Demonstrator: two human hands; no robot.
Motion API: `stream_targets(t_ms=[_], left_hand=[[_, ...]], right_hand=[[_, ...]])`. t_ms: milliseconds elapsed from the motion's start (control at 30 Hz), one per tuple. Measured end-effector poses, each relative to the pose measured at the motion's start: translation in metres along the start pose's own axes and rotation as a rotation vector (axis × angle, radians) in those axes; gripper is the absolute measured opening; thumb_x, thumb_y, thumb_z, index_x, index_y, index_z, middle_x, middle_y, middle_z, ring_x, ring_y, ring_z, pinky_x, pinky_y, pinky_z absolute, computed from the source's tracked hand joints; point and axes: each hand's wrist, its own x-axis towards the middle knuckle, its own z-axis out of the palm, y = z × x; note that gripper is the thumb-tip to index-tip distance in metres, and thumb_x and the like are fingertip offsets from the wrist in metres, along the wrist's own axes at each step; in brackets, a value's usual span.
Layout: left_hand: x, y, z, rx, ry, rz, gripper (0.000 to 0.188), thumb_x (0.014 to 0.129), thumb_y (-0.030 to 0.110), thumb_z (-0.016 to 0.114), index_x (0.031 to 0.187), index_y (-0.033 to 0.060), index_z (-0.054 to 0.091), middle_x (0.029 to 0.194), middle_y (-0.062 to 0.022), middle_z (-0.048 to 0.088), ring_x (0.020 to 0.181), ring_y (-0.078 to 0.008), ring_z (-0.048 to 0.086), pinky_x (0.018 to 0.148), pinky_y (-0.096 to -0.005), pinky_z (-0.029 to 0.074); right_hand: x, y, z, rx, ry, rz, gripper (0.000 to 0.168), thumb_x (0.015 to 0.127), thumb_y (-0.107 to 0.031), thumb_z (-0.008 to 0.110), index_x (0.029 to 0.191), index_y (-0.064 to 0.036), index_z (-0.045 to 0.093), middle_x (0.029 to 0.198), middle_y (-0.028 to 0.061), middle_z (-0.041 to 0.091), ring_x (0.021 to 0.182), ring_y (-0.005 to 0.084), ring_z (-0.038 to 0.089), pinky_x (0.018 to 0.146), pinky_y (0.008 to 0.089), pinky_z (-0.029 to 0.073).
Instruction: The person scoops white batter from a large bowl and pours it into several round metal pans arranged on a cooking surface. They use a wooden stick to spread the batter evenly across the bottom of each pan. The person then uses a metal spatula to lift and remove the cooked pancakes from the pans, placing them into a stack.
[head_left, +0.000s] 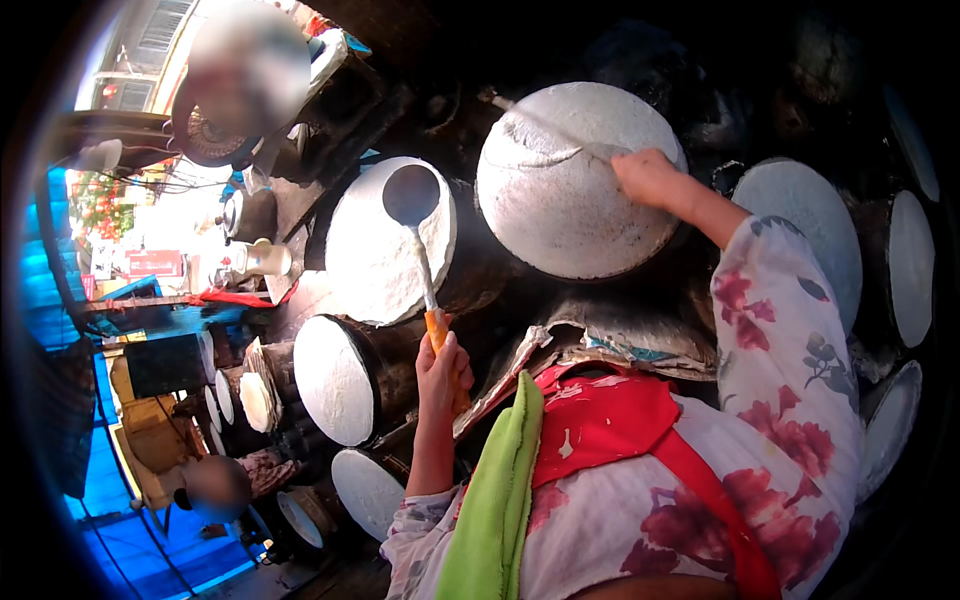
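Observation:
My left hand (442, 367) grips the orange handle of a metal ladle (411, 196). Its dark round bowl overlaps a round container with a thick white surface (360, 262); whether they touch I cannot tell. Up and to the right, my right hand (651, 178) is at the edge of a larger round white surface (577, 217). It holds a thin pale stick (551, 131), partly blurred, which reaches across that surface. A curved ridge shows in the white layer beneath the stick.
More dark drum-shaped containers with white round tops stand near, including one white top (334, 380) left of my left forearm. A worn, layered edge (637, 337) lies before my red apron (600, 427). A green cloth (495, 487) hangs there. People are at the left.

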Motion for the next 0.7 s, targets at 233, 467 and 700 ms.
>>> stream_targets(t_ms=[233,467,700], left_hand=[[-0.016,-0.014,-0.005,0.076,0.066,-0.03,0.034,0.094,0.019,0.048,0.126,0.0112,0.04,0.06,0.0001,0.04,0.044,-0.0074,0.037,0.037,-0.0212,0.032],[-0.015,-0.016,-0.001,0.073,0.076,-0.027,0.032,0.094,0.019,0.047,0.124,0.0101,0.041,0.06,0.0,0.04,0.043,-0.0078,0.037,0.037,-0.0211,0.033],[-0.034,-0.032,-0.003,0.053,0.11,-0.054,0.031,0.094,0.018,0.046,0.123,0.0073,0.041,0.059,0.0001,0.04,0.043,-0.0081,0.038,0.037,-0.0212,0.035]], right_hand=[[-0.06,-0.016,-0.019,0.082,-0.069,-0.043,0.013,0.075,-0.005,0.051,0.087,-0.001,0.055,0.073,0.0178,0.063,0.072,0.0333,0.064,0.06,0.0407,0.05],[0.002,-0.005,-0.008,0.121,-0.111,-0.099,0.012,0.076,-0.005,0.049,0.084,-0.001,0.057,0.078,0.0197,0.064,0.076,0.0368,0.063,0.067,0.0431,0.049],[-0.062,-0.013,-0.042,0.096,-0.22,-0.099,0.014,0.079,-0.007,0.048,0.09,-0.003,0.056,0.079,0.0194,0.064,0.078,0.0354,0.063,0.07,0.0435,0.049]])
